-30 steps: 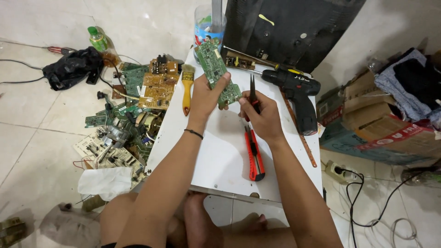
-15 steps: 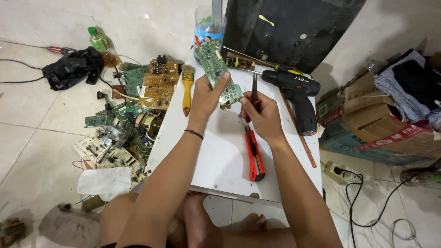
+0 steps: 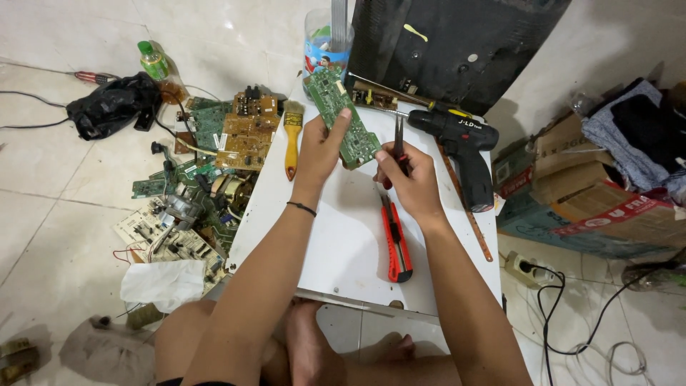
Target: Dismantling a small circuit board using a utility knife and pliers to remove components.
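We see a long green circuit board held up over the white counter. It tilts, with its far end pointing toward the plastic cup at the back of the counter.

The left hand has a tight grip on the board. The thumb lies across the board's front and the fingers wrap behind it, so the grip is closed around the board's near half. The right hand is just beside the board's lower end. Its grip is closed around a pair of thin pliers, which stand almost straight up. The tips of the pliers stick up right next to the board's edge. We cannot tell if they touch it.

Just below the right hand, a red box cutter lies flat on the counter. To the left of the board, near the counter's left edge, lies a yellow paint brush. To the right of the board rests a black power drill, and a long screwdriver lies behind it. A big black panel leans at the back of the counter.

On the floor left of the counter sits a heap of old circuit boards. Farther left are a black bag and a green bottle. Right of the counter are cardboard boxes and a power strip.
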